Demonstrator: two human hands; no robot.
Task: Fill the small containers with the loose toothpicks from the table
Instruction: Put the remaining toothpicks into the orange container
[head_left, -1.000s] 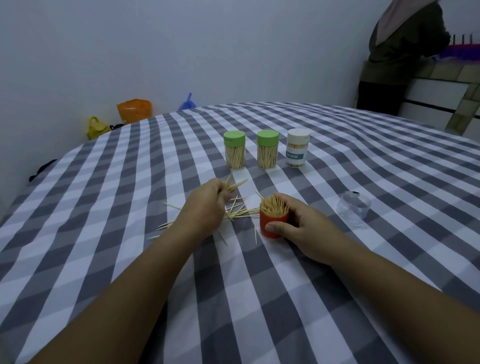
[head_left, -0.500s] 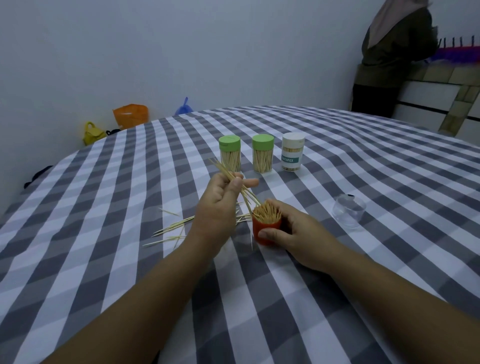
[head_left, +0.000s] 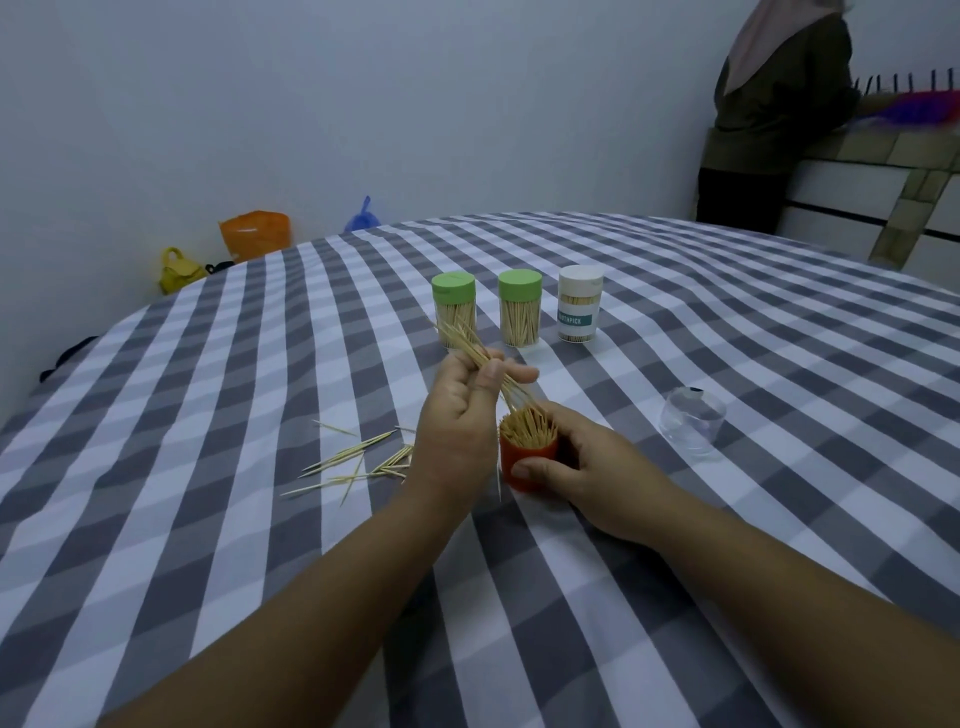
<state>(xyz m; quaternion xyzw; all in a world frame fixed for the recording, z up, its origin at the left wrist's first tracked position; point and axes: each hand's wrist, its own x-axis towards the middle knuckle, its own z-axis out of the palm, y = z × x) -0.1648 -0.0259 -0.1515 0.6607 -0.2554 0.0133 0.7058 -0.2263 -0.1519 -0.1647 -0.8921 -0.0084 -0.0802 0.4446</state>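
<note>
Left hand (head_left: 460, 415) pinching toothpicks (head_left: 480, 361) above right-held orange container (head_left: 527, 457)

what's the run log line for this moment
left hand: pinches toothpick bundle | right hand: holds orange container | loose toothpicks: on table

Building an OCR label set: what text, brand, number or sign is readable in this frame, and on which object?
"TOOTHPICK": white letters on the teal band of the white-lidded cylindrical toothpick container.
Small print on that container's white lid: too faint to read.
Two green-lidded clear toothpick jars: no text visible.
Orange open container and clear plastic cap: no text visible.
</note>
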